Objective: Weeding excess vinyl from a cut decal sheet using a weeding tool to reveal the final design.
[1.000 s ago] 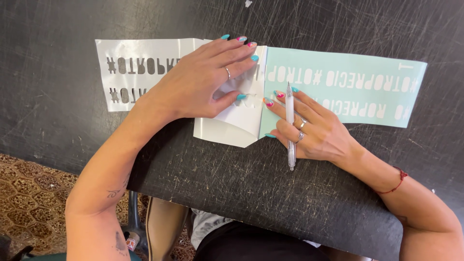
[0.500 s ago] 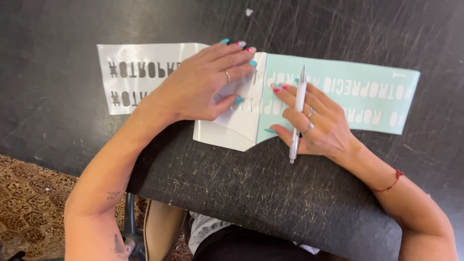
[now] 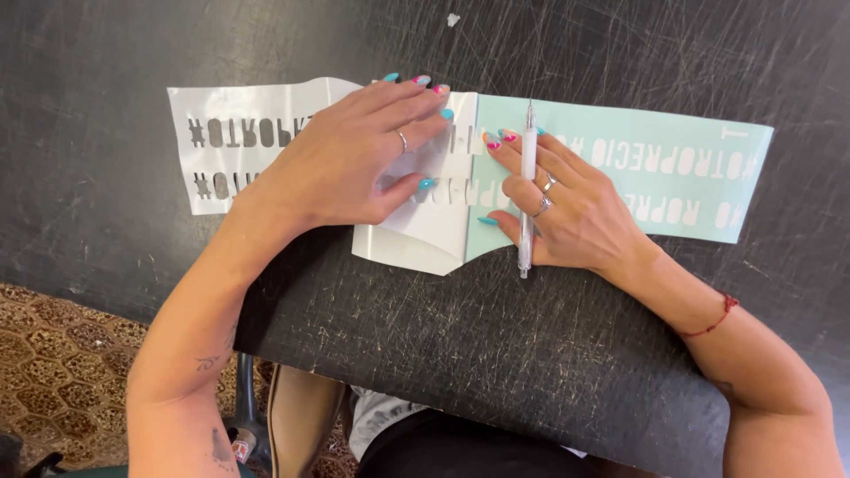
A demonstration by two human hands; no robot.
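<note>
A long mint-green vinyl sheet with white cut-out letters lies across the black table. Its white top layer, with letter-shaped holes, is peeled back to the left and folded over. My left hand lies flat on the peeled white layer, fingers spread toward the peel line. My right hand presses the green sheet just right of the peel line and has a slim white pen-like tool between its fingers, pointing away from me.
The scratched black table ends at its near edge above my lap. A patterned brown floor shows at lower left, along with part of a chair.
The white tool has swung from lying slanted under my right hand to pointing straight up across the green sheet. My right hand's fingers have shifted up the sheet; my left hand stays put.
</note>
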